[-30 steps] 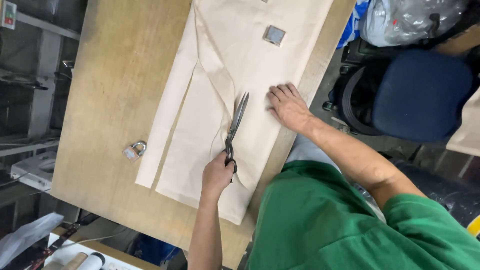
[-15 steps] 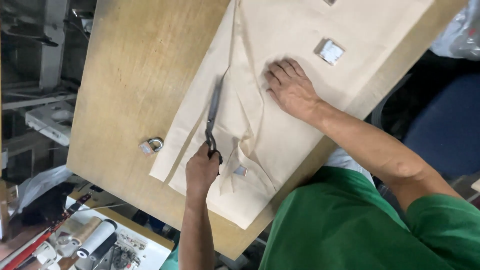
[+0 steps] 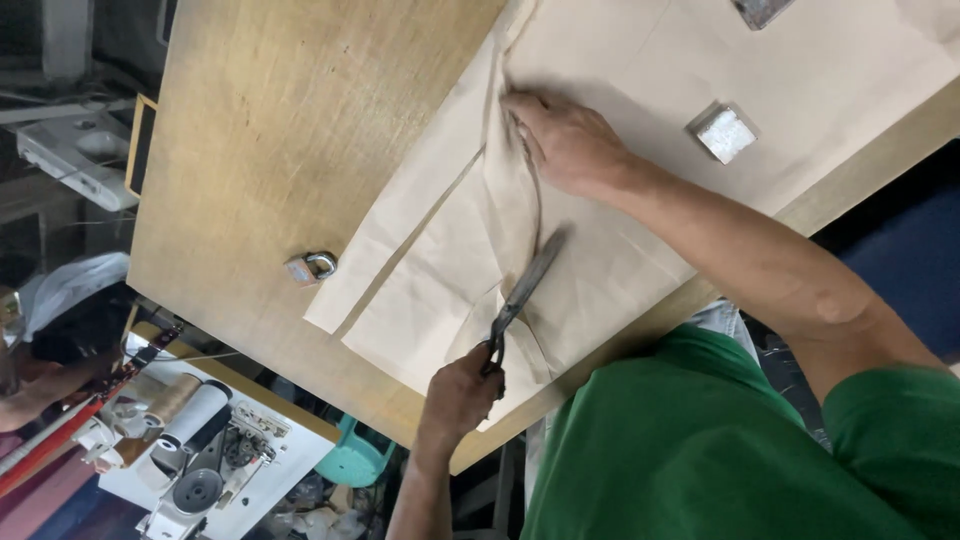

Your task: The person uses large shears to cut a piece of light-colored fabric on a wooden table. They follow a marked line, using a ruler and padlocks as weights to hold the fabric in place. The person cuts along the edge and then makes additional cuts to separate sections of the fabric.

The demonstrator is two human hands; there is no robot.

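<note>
Between left hand (image 3: 462,392) and right hand (image 3: 565,143), scissors (image 3: 522,296) cross beige cloth (image 3: 600,150).

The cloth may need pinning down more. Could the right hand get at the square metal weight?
Probably yes: the right hand lies flat and empty on the cloth, and the square metal weight sits uncovered nearby.

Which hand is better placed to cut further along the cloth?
Probably left: the left hand holds the scissors, blades on the cloth; the right hand lies flat on the cloth ahead of them, holding no tool.
</note>
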